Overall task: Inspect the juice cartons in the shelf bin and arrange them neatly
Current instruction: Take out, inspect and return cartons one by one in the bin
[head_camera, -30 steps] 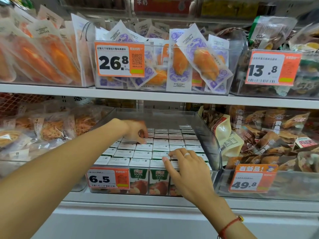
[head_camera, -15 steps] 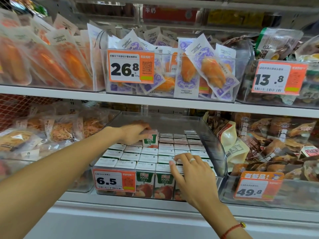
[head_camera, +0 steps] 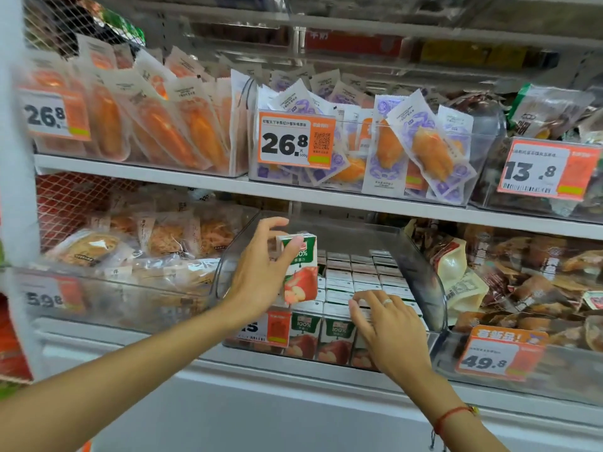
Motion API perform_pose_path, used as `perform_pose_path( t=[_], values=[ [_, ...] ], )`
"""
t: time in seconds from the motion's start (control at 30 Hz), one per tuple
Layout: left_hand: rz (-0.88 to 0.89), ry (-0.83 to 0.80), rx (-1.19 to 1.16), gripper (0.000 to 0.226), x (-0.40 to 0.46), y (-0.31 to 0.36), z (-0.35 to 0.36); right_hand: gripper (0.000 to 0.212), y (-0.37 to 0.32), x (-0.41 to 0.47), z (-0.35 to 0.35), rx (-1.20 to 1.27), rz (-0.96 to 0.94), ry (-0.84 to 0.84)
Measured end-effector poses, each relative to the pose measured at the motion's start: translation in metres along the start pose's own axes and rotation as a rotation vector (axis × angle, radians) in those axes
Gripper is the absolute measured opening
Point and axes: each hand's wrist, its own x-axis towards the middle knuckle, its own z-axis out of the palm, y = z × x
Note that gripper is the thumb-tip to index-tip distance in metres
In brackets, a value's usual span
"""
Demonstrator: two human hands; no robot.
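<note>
While a carton (head_camera: 300, 269) is held upright in the left hand (head_camera: 261, 275) above the bin (head_camera: 427, 282), the packed cartons (head_camera: 359, 275) lie below. At 4 o'clock, their tops are touched by the right hand (head_camera: 388, 324), fingers relaxed.

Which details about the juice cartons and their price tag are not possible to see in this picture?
Head view only:
- Price tag on the bin: the left hand and wrist cover its first digits.
- Lifted carton: back and left side hidden by that hand; small print blurred.
- Front-row cartons: the right hand covers those at the right end.
</note>
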Motion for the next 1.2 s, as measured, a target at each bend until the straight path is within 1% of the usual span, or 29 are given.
perform_pose_path(
  t=[0.03, 0.07, 0.17, 0.2, 0.27, 0.3, 0.33, 0.4, 0.47, 0.5, 0.57, 0.63, 0.7, 0.8, 1.0, 1.1, 1.2],
  values=[
    [-0.096, 0.017, -0.049, 0.029, -0.011, 0.006, -0.003, 0.034, -0.001, -0.001, -0.003, 0.015, 0.012, -0.029],
    [-0.19, 0.017, -0.095, 0.029, -0.023, 0.011, -0.008, 0.034, -0.004, -0.002, -0.007, 0.082, 0.019, -0.042],
    [-0.419, -0.009, -0.256, 0.035, -0.059, 0.017, -0.021, 0.035, -0.03, -0.015, -0.026, 0.447, 0.016, 0.027],
    [-0.465, -0.004, -0.291, 0.037, -0.069, 0.017, -0.025, 0.039, -0.042, -0.02, -0.034, 0.615, 0.054, -0.019],
    [-0.524, 0.024, -0.362, 0.036, -0.084, 0.014, -0.031, 0.049, -0.066, -0.032, -0.048, 1.012, 0.155, -0.251],
    [-0.537, 0.032, -0.393, 0.033, -0.089, 0.012, -0.033, 0.051, -0.075, -0.037, -0.051, 1.128, 0.173, -0.359],
    [-0.543, 0.031, -0.413, 0.031, -0.094, 0.011, -0.035, 0.049, -0.081, -0.041, -0.051, 1.165, 0.168, -0.432],
    [-0.542, 0.018, -0.43, 0.034, -0.101, 0.008, -0.039, 0.048, -0.089, -0.047, -0.049, 1.17, 0.14, -0.484],
    [-0.54, 0.006, -0.418, 0.039, -0.107, 0.004, -0.04, 0.045, -0.092, -0.051, -0.045, 1.171, 0.144, -0.504],
    [-0.54, -0.009, -0.407, 0.039, -0.11, 0.003, -0.04, 0.042, -0.094, -0.052, -0.042, 1.175, 0.147, -0.512],
    [-0.545, -0.039, -0.397, 0.035, -0.113, 0.0, -0.038, 0.04, -0.095, -0.055, -0.038, 1.156, 0.137, -0.511],
    [-0.551, -0.046, -0.388, 0.038, -0.115, -0.003, -0.037, 0.039, -0.097, -0.055, -0.034, 1.118, 0.137, -0.48],
    [-0.553, -0.071, -0.375, 0.041, -0.117, -0.005, -0.036, 0.035, -0.098, -0.054, -0.033, 1.155, 0.177, -0.447],
    [-0.556, -0.129, -0.375, 0.036, -0.121, -0.004, -0.035, 0.033, -0.098, -0.051, -0.035, 1.238, 0.258, -0.402],
    [-0.6, -0.162, -0.38, 0.039, -0.121, -0.008, -0.037, 0.032, -0.093, -0.049, -0.031, 1.247, 0.3, -0.477],
    [-0.626, -0.186, -0.378, 0.032, -0.118, -0.01, -0.039, 0.033, -0.091, -0.049, -0.03, 1.236, 0.323, -0.512],
    [-0.637, -0.24, -0.359, 0.025, -0.117, -0.013, -0.041, 0.033, -0.089, -0.051, -0.028, 1.199, 0.305, -0.537]
  ],
)
